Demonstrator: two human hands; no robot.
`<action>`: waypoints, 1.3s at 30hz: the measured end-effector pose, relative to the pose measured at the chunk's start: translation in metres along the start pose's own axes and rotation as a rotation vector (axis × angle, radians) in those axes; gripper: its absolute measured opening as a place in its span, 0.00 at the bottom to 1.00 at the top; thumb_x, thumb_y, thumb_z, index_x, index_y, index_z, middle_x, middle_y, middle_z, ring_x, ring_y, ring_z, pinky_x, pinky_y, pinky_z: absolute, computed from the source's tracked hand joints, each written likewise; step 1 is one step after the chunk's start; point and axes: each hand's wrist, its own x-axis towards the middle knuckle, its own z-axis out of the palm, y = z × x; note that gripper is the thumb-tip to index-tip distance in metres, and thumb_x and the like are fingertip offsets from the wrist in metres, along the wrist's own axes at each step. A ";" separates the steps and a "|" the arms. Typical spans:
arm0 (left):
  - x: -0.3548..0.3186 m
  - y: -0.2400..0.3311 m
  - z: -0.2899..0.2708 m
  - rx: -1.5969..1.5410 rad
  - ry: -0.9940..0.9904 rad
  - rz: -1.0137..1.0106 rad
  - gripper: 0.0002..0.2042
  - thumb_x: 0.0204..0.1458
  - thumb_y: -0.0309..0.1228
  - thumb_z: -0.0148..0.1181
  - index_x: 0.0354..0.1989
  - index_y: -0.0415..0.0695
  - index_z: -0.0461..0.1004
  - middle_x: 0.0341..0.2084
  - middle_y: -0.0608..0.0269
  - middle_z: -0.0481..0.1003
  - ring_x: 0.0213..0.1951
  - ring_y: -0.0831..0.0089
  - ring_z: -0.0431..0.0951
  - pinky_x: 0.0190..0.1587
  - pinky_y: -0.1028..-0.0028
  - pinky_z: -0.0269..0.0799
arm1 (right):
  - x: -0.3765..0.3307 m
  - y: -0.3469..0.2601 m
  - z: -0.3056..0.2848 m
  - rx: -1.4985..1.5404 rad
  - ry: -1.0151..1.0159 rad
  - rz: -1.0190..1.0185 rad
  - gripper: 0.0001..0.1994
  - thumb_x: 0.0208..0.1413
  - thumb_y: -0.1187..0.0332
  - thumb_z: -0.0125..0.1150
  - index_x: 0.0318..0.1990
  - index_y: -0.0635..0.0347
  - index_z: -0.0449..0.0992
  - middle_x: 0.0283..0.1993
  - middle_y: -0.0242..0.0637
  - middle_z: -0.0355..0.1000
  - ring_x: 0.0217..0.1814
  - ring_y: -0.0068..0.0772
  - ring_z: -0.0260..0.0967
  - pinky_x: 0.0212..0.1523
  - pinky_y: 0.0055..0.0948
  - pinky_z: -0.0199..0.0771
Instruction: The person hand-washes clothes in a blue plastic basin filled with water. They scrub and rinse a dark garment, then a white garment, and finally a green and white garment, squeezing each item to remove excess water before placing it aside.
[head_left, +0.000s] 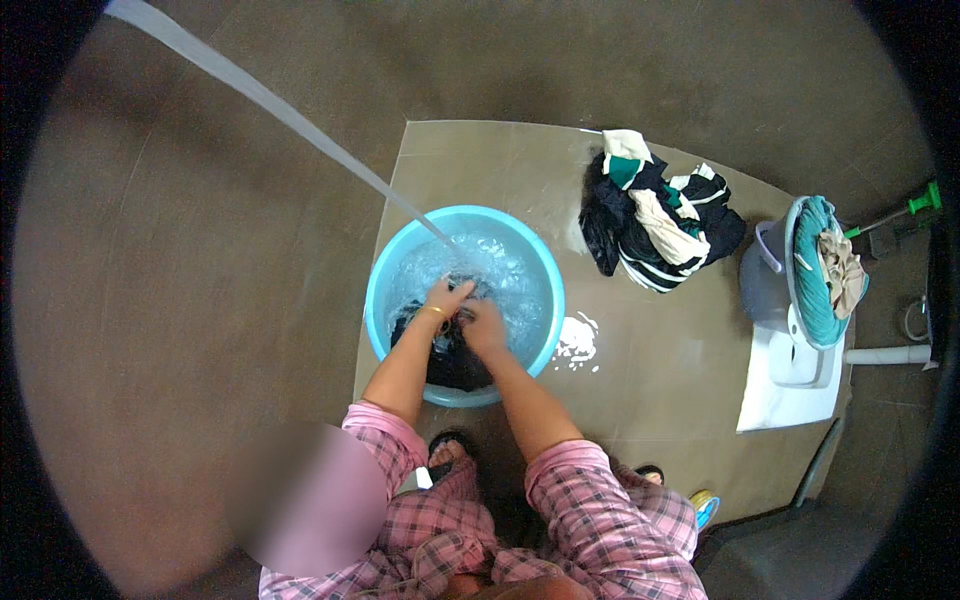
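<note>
Both my hands are inside a round light-blue basin (556,300) of water, working on a soaked black garment (462,365). Part of the garment lies bunched against the basin's near side; its exact kind is hidden by the folds. With a gold bangle at the wrist, my left hand (447,295) has its fingers closed on the cloth near the middle. Close beside it, my right hand (483,325) is slightly blurred, its fingers curled into the same cloth. A stream of water (300,122) arcs in from the upper left and lands in the basin just beyond my hands.
A heap of black, white and green clothes (660,215) lies on the tiled floor at the right. Farther right, a grey bucket (765,275) holds teal and beige cloth beside a white floor-level toilet pan (790,385). White suds (577,340) spot the floor near the basin.
</note>
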 end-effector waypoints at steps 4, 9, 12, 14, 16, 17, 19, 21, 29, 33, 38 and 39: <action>-0.005 -0.026 -0.004 -0.495 0.058 -0.194 0.26 0.48 0.40 0.62 0.55 0.44 0.66 0.49 0.58 0.70 0.47 0.62 0.70 0.50 0.60 0.65 | 0.017 0.018 -0.016 0.693 0.532 0.308 0.18 0.45 0.81 0.48 0.46 0.69 0.72 0.39 0.53 0.72 0.43 0.45 0.71 0.48 0.34 0.67; 0.005 -0.049 0.013 -0.753 0.281 -0.232 0.36 0.48 0.37 0.63 0.65 0.48 0.51 0.41 0.54 0.72 0.42 0.68 0.72 0.47 0.61 0.69 | -0.018 -0.016 0.022 -0.269 0.229 -0.076 0.23 0.44 0.80 0.49 0.52 0.75 0.66 0.62 0.60 0.54 0.66 0.60 0.49 0.65 0.48 0.48; 0.012 -0.021 0.003 -0.624 -0.038 0.034 0.18 0.51 0.30 0.58 0.51 0.41 0.68 0.31 0.61 0.74 0.32 0.68 0.73 0.36 0.69 0.71 | 0.006 0.027 0.003 -0.542 0.075 0.020 0.13 0.47 0.75 0.51 0.40 0.69 0.76 0.59 0.55 0.62 0.57 0.52 0.62 0.54 0.49 0.61; 0.025 -0.067 -0.044 -0.272 0.088 0.110 0.14 0.48 0.27 0.59 0.44 0.38 0.71 0.29 0.58 0.76 0.30 0.58 0.75 0.36 0.63 0.72 | 0.022 0.037 0.005 -0.804 -0.073 0.039 0.11 0.51 0.71 0.49 0.32 0.62 0.79 0.46 0.48 0.73 0.43 0.42 0.72 0.43 0.41 0.68; 0.017 -0.054 -0.021 -0.085 0.356 0.184 0.16 0.48 0.25 0.58 0.47 0.36 0.69 0.36 0.50 0.75 0.38 0.55 0.74 0.44 0.65 0.71 | 0.035 0.058 0.014 0.193 0.168 0.466 0.15 0.54 0.60 0.51 0.40 0.58 0.77 0.42 0.43 0.73 0.40 0.44 0.71 0.43 0.43 0.68; 0.003 -0.039 -0.001 0.123 0.364 0.214 0.18 0.48 0.25 0.57 0.49 0.36 0.68 0.41 0.47 0.73 0.44 0.54 0.73 0.49 0.65 0.69 | 0.033 0.054 0.010 1.075 0.336 0.653 0.18 0.55 0.53 0.52 0.42 0.57 0.76 0.42 0.42 0.73 0.39 0.44 0.71 0.43 0.44 0.68; -0.032 -0.039 0.015 0.207 0.282 0.387 0.23 0.50 0.25 0.56 0.56 0.38 0.63 0.58 0.46 0.60 0.61 0.52 0.58 0.64 0.62 0.48 | 0.008 -0.008 -0.027 1.521 -0.097 0.649 0.24 0.54 0.45 0.52 0.45 0.56 0.73 0.45 0.39 0.71 0.45 0.41 0.67 0.50 0.45 0.65; -0.079 0.018 0.036 0.014 0.127 0.679 0.18 0.48 0.27 0.58 0.48 0.36 0.68 0.51 0.45 0.66 0.56 0.48 0.63 0.61 0.61 0.55 | 0.011 -0.007 -0.046 1.769 -0.277 0.505 0.32 0.51 0.36 0.50 0.47 0.56 0.72 0.48 0.39 0.70 0.49 0.41 0.65 0.55 0.43 0.63; -0.123 0.091 0.028 0.231 0.159 0.730 0.12 0.42 0.38 0.64 0.20 0.42 0.72 0.21 0.59 0.72 0.26 0.57 0.73 0.31 0.65 0.68 | -0.009 -0.007 -0.024 1.899 -0.218 0.427 0.24 0.59 0.48 0.47 0.55 0.56 0.67 0.50 0.38 0.69 0.51 0.38 0.67 0.56 0.42 0.65; 0.005 0.023 -0.024 -0.068 0.188 0.344 0.14 0.47 0.37 0.62 0.23 0.37 0.75 0.22 0.62 0.76 0.24 0.69 0.72 0.28 0.70 0.67 | -0.019 -0.057 -0.032 1.598 -0.295 0.533 0.18 0.60 0.56 0.47 0.51 0.56 0.68 0.46 0.36 0.70 0.45 0.31 0.69 0.46 0.35 0.71; 0.026 -0.016 -0.038 -0.727 0.232 0.038 0.24 0.57 0.44 0.49 0.55 0.37 0.64 0.49 0.51 0.69 0.47 0.65 0.69 0.51 0.66 0.62 | 0.011 -0.041 -0.046 0.688 0.391 0.080 0.12 0.55 0.67 0.54 0.45 0.61 0.68 0.46 0.42 0.68 0.49 0.43 0.64 0.51 0.37 0.61; 0.011 -0.008 -0.008 -0.345 0.308 0.180 0.21 0.57 0.40 0.49 0.53 0.37 0.64 0.51 0.47 0.67 0.54 0.57 0.66 0.57 0.63 0.57 | 0.014 -0.017 -0.044 0.397 0.492 0.020 0.14 0.51 0.74 0.54 0.47 0.59 0.69 0.52 0.45 0.65 0.55 0.46 0.61 0.55 0.41 0.59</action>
